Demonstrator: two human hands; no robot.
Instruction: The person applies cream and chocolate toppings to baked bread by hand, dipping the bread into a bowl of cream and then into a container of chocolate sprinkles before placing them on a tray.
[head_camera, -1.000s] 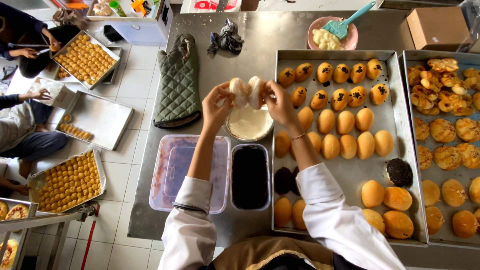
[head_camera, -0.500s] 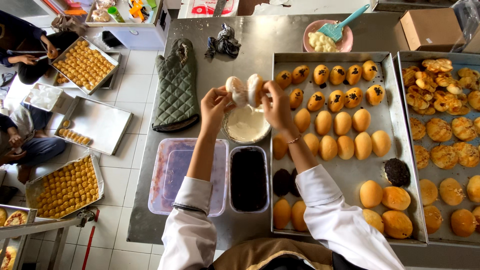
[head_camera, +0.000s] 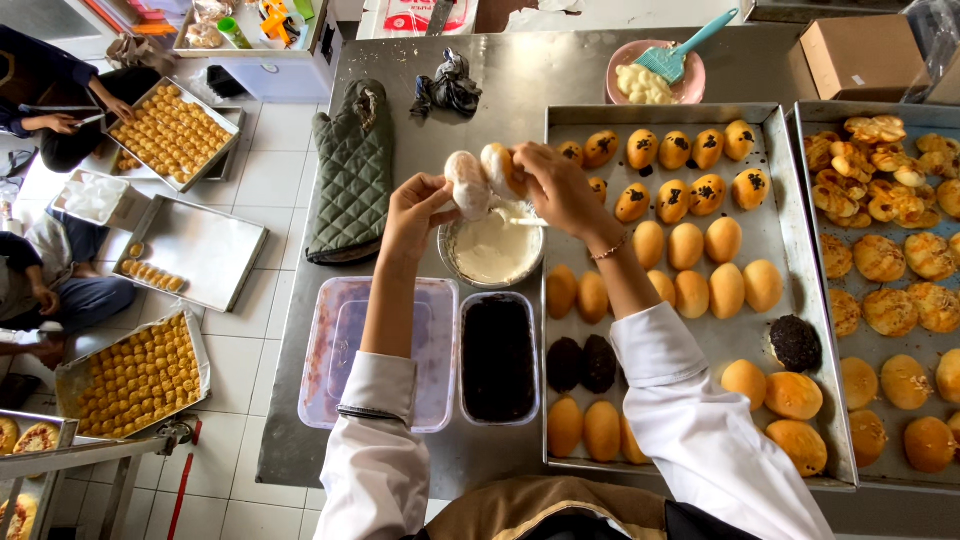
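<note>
Left hand (head_camera: 415, 212) gripping cream-coated bun half (head_camera: 466, 184), right hand (head_camera: 555, 185) gripping other half (head_camera: 500, 168), halves touching, both just above cream bowl (head_camera: 493, 250). Bun tray (head_camera: 775, 260) right of bowl. Dark-filling tub (head_camera: 498, 357) below bowl. Green oven mitt (head_camera: 350, 175) left of bowl.

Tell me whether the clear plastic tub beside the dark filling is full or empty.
Empty. The clear tub shows only its bare bottom and smeared walls, while the dark filling tub beside it is filled nearly to the rim.
</note>
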